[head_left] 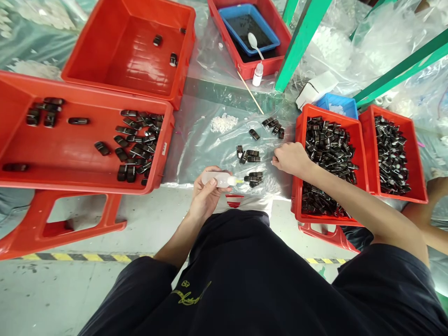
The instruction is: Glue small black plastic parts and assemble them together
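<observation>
My left hand is wrapped around a translucent white squeeze bottle, whose thin yellowish nozzle points right. Just past that tip lies a cluster of small black car-shaped pieces on the plastic-covered table. My right hand hovers over or rests on the table beside the right-hand bin, fingers curled in; what they hold, if anything, is hidden. More of the black pieces sit in loose groups between my hands. Behind them is a small heap of white bits.
Red bins with scattered black pieces stand at left; fuller red bins stand at right. Farther back are a blue tray with a white spoon, a small bottle, a thin stick and green posts. Another person's arm shows far right.
</observation>
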Action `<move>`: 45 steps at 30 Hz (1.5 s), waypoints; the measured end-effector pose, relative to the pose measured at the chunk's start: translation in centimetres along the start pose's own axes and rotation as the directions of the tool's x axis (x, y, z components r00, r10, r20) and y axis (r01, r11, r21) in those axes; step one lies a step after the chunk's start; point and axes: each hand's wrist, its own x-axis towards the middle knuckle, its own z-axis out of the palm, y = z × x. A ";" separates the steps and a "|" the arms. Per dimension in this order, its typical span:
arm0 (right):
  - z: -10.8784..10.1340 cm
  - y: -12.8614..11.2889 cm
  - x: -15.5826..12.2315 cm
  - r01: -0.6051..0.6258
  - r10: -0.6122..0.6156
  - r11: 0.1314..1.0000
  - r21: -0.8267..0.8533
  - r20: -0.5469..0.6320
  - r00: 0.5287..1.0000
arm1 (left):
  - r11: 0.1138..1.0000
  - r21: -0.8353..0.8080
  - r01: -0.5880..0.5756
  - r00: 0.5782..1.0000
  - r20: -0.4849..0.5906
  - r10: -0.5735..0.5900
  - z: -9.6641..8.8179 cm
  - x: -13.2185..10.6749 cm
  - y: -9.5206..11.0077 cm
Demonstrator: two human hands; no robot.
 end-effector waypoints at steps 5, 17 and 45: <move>0.1 0.2 0.2 -0.027 0.027 1.000 0.011 0.002 1.000 | 1.000 -0.018 0.006 1.000 0.011 -0.006 0.2 0.0 -0.1; -0.1 0.5 0.7 -0.038 0.038 0.999 -0.003 0.014 0.999 | 1.000 0.002 -0.005 1.000 0.007 0.005 0.1 0.3 -0.1; -1.9 -0.5 -5.2 0.385 -0.223 0.142 0.912 -0.350 0.910 | 0.953 0.196 -0.233 0.970 -0.022 0.242 2.3 2.2 1.2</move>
